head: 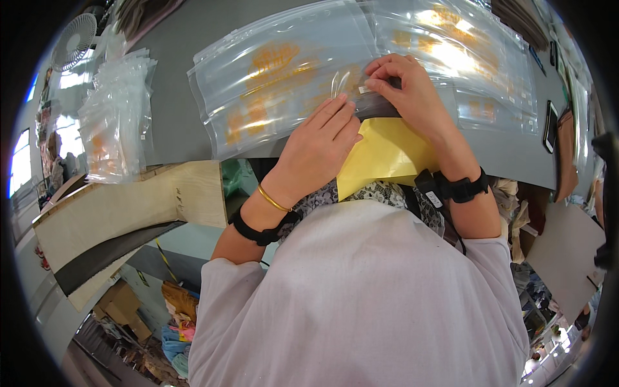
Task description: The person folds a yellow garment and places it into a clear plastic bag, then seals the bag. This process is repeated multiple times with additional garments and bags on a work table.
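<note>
A clear plastic zip bag [290,72] with orange print lies on top of a stack before me on the grey table. My left hand [321,138] rests palm down over its near edge, fingers slightly spread, beside a raised glinting crease in the film. At the bag's right corner is a small white label [363,89]. The thumb of my right hand [406,89] is at this label with the fingers curled above; whether it grips or presses it is unclear. Below my hands a yellow sheet [387,150] lies across my lap, partly under my right wrist.
More printed plastic bags [459,53] overlap at the right, several bearing small white labels. Another bag pile [118,116] sits at the table's left edge. A smartphone [550,126] and a blue pen [537,61] lie far right. A plywood panel [140,193] adjoins the table at left.
</note>
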Action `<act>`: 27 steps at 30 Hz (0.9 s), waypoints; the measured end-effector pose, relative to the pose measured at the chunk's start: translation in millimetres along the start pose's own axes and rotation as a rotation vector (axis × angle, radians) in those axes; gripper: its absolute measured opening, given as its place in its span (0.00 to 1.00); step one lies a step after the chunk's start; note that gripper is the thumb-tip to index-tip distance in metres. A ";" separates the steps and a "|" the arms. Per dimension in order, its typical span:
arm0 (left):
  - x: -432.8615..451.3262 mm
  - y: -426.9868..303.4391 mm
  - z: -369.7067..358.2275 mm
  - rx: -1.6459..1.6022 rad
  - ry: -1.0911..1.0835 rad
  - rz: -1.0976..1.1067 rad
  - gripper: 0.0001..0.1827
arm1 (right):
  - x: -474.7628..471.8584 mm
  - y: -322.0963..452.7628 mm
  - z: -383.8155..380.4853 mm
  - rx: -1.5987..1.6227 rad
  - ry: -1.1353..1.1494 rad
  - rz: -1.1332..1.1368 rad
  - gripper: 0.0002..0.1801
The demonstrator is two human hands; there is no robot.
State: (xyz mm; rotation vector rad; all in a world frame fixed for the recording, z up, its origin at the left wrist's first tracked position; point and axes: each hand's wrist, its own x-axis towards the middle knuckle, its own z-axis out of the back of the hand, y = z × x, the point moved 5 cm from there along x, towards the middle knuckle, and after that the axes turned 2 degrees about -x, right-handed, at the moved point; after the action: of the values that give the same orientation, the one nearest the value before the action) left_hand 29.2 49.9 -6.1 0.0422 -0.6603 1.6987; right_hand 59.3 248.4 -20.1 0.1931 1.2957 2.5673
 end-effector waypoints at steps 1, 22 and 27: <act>-0.1 0.4 0.3 -0.011 -0.005 0.002 0.15 | -0.2 -0.7 -0.8 0.024 0.020 -0.014 0.08; 4.1 1.3 0.9 0.002 0.019 0.066 0.12 | -11.6 15.9 -17.9 -0.413 -0.154 0.116 0.11; 4.2 1.3 2.1 -0.012 0.007 0.066 0.13 | -5.1 16.5 -6.3 -0.517 -0.295 0.116 0.21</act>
State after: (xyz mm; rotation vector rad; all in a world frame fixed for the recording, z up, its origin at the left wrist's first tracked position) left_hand 26.3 52.6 -3.2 0.0065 -0.6726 1.7572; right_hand 60.0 232.7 -10.6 0.5281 0.5097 2.7346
